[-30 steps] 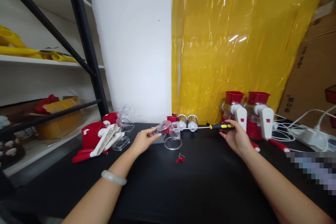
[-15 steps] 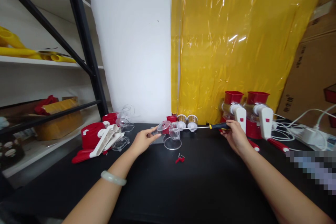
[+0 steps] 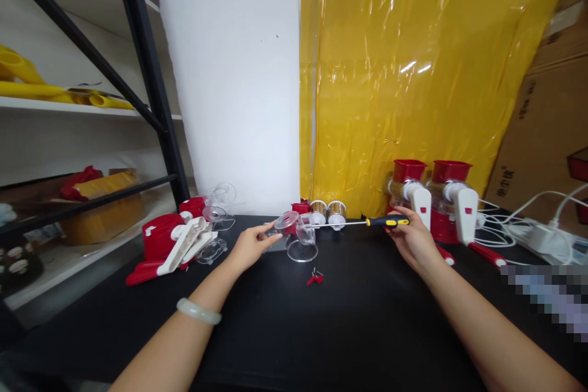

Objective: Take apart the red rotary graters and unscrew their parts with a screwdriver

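Note:
My left hand [image 3: 255, 244] pinches a clear plastic grater housing [image 3: 302, 251] at its left end, holding it over the black table. A screwdriver [image 3: 379, 221] with a black and yellow handle lies level, its long shaft reaching left into the housing. Where the tip meets the housing is too small to make out. My right hand [image 3: 413, 239] grips the handle's right end with thumb and fingers. Below the housing, small red pieces [image 3: 315, 280] lie on the table with thin metal screws beside them. Two drum graters [image 3: 337, 214] stand behind the housing.
Two assembled red and white rotary graters [image 3: 452, 196] stand at the back right, near white cables [image 3: 500, 229]. Red bases and white crank handles [image 3: 184, 245] lie at the left with more clear housings [image 3: 220, 214]. A black-framed shelf [image 3: 149, 73] rises on the left.
My right hand's fingers have shifted on the screwdriver handle, and the handle has turned so more of its yellow shows. My left hand and the housing stay nearly still.

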